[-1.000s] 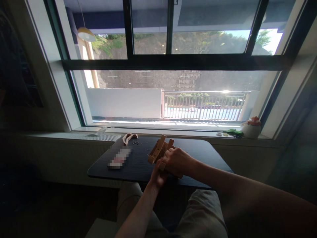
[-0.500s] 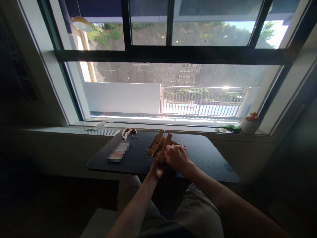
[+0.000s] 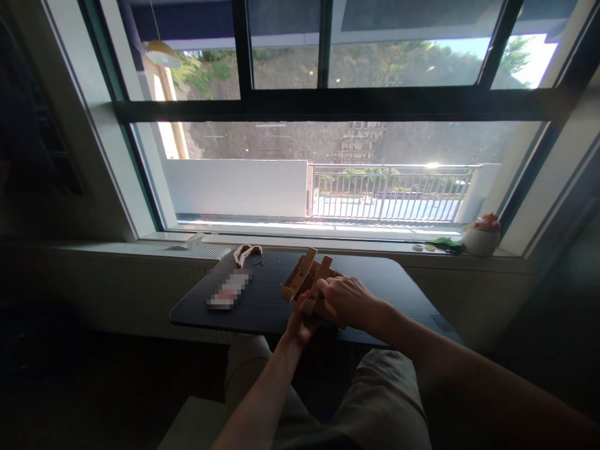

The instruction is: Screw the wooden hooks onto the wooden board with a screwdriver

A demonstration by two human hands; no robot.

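A brown wooden assembly point(image 3: 300, 277), built of flat slats with holes, is held tilted over the front middle of the dark table point(image 3: 375, 275). My left hand point(image 3: 301, 319) grips it from below at its near end. Curled against its right-hand slat is my right hand point(image 3: 344, 299), fingers closed; whether they pinch a small part or a tool is hidden. Near the table's far left edge lie pale curved wooden pieces point(image 3: 244, 253), with a few small dark screw-like parts point(image 3: 257, 262) beside them.
A blurred-out flat object point(image 3: 229, 290) lies at the table's left. Behind the table runs a windowsill point(image 3: 328, 244) holding a white rounded pot point(image 3: 481, 236) and green leaves point(image 3: 443, 242) at right. A white radiator point(image 3: 187, 250) stands at left. My knees are under the near edge.
My right hand has turned and shifted slightly right along the wooden assembly, its wrist rolling outward. My left hand keeps its hold. The whole view has drifted a little.
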